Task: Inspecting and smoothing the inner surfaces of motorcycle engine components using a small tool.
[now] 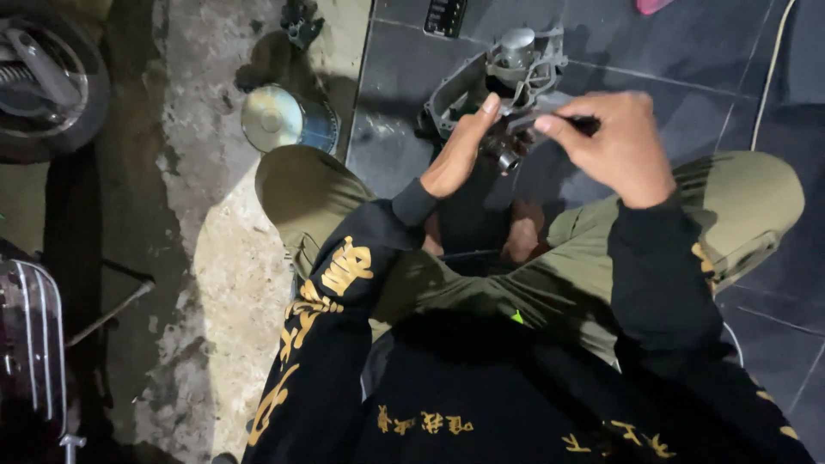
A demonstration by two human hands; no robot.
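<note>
Head view: the person sits on the floor (pixel 687 51) with knees bent and spread, wearing olive trousers and a black long-sleeved top with yellow print on the sleeves. The left hand (pixel 460 150) is raised in front of the body, palm toward the right, thumb extended upward; its fingers are wrapped around the lower part of a small dark metal component (pixel 507 150) with a round tubular opening at its bottom end. The component is held above the gap between the knees, clear of the floor. The right hand (pixel 614 142) is closed in a pinch, thumb and forefinger gripping a thin dark tool (pixel 584 125) whose exposed end points left toward the component; whether the tip touches it cannot be determined. Directly behind both hands, on the dark tiled floor, lies a grey cast housing (pixel 507 73) with an open frame shape and a cylindrical cap at its top. To the left of the left knee, on rough bare concrete (pixel 215 258), a round metal can (pixel 279 119) lies on its side, its shiny end facing the camera and its blue wall to the right. A small dark metal part (pixel 301 24) lies beyond the can near the top edge. A wheel (pixel 47 82) occupies the upper left corner. A thin metal rod (pixel 112 311) lies on the concrete at the left. A pale cable (pixel 769 73) runs along the tiles at the upper right.
</note>
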